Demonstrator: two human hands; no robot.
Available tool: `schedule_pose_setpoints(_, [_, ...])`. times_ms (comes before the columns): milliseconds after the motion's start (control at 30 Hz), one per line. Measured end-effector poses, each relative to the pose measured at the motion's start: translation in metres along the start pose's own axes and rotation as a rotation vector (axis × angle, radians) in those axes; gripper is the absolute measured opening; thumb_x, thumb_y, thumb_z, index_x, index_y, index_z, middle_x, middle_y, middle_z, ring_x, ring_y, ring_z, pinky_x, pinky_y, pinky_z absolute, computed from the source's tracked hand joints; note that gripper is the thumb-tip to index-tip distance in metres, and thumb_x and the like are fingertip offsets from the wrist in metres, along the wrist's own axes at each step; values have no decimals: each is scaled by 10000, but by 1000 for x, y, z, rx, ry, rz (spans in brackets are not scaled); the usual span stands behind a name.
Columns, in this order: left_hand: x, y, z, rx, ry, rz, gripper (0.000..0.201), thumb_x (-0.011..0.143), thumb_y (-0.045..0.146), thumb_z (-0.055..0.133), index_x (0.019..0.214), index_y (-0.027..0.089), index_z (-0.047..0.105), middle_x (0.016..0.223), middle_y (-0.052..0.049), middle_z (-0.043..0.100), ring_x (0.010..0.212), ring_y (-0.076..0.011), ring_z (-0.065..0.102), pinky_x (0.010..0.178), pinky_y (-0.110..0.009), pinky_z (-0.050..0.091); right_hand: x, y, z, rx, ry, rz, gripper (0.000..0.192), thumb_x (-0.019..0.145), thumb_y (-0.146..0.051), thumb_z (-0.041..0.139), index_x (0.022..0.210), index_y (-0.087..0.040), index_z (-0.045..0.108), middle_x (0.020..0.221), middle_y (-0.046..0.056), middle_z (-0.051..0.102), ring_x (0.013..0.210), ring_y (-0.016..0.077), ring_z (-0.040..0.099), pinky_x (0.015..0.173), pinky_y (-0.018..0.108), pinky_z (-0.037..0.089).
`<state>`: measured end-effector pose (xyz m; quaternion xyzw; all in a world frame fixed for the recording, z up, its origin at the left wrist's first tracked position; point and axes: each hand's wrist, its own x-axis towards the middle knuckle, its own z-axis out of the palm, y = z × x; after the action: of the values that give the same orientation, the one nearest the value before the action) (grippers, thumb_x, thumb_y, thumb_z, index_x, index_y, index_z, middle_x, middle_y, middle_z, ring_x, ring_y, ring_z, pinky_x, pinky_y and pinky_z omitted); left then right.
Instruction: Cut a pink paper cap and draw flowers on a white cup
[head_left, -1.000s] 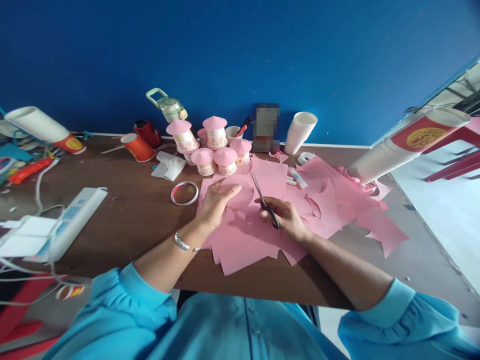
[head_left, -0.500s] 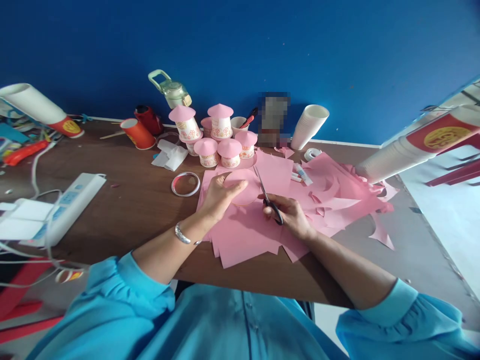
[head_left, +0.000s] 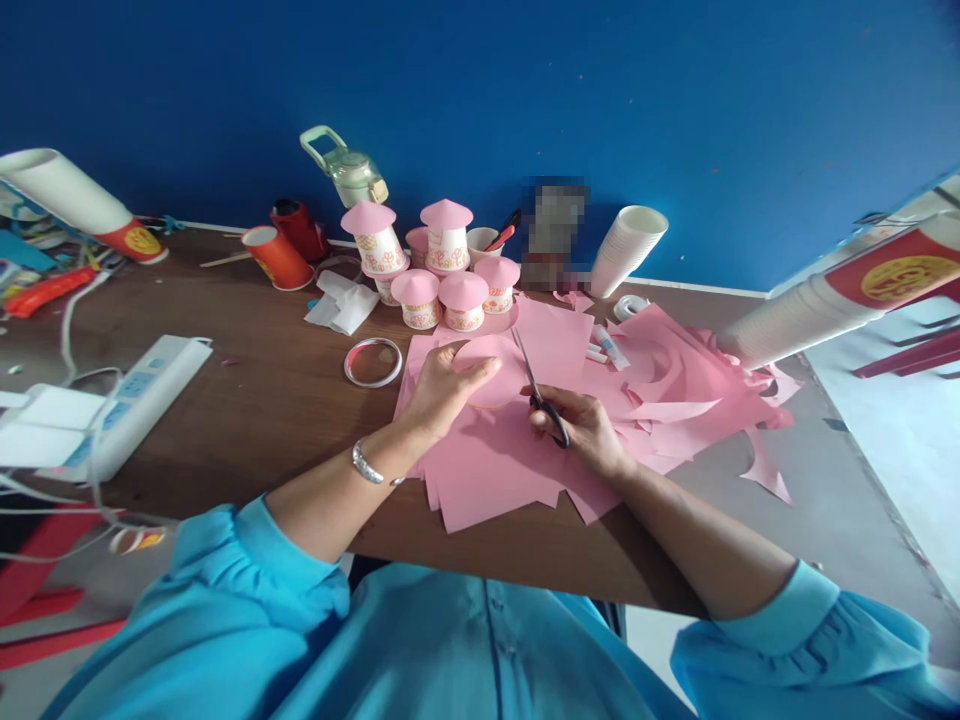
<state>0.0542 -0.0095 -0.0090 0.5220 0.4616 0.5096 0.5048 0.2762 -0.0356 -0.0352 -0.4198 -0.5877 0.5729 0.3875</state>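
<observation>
My left hand pinches a pink paper circle by its left edge, just above a pile of pink paper sheets on the brown table. My right hand grips black-handled scissors, whose blades point up and away along the circle's right edge. A silver bracelet sits on my left wrist.
Several paper cups with pink cone lids stand behind the sheets. A tape ring, white tissue, red cups, a green bottle, white cup stacks and a white power strip lie around. Pink scraps spread right.
The camera view has shifted slightly, so everything sits a little lower-left than before. My hands, the paper circle and the scissors keep nearly the same pose.
</observation>
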Motion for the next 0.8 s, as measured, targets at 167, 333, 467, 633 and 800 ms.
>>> schedule_pose_setpoints(167, [-1,-1,-1,13,11,-28,288,799,442,849,913,189,770,815,-34,740,799,-215,663,699,-326,537,-1,0,0,-21,7,3,678,793,-706,840,1180,-151,799,721,7,634,627,136,572,607,287,524])
schedule_pose_setpoints(333, [-1,0,0,11,11,-42,275,799,434,852,889,189,765,831,-42,732,825,-217,653,723,-333,538,-1,-1,0,-27,13,-26,691,813,-715,821,1201,-144,799,706,10,641,611,139,577,595,288,517])
schedule_pose_setpoints(467, [0,-1,0,-4,14,-54,285,781,432,866,885,186,767,844,-50,734,844,-222,656,745,-340,548,-2,-2,0,-27,9,-20,671,819,-718,814,1179,-152,810,677,4,641,606,138,572,600,288,514])
schedule_pose_setpoints(633, [1,1,-1,-3,25,-57,279,772,422,869,884,193,756,870,-58,742,910,-242,668,766,-348,553,-1,-3,-2,-27,2,3,683,811,-716,819,1190,-148,807,671,2,642,601,140,577,599,290,522])
schedule_pose_setpoints(800, [1,3,-4,-2,-3,-47,277,786,447,862,818,203,733,792,-40,724,867,-246,672,752,-358,547,-1,-5,-2,-26,2,20,675,795,-711,834,1165,-146,811,672,-4,620,590,135,562,588,293,519])
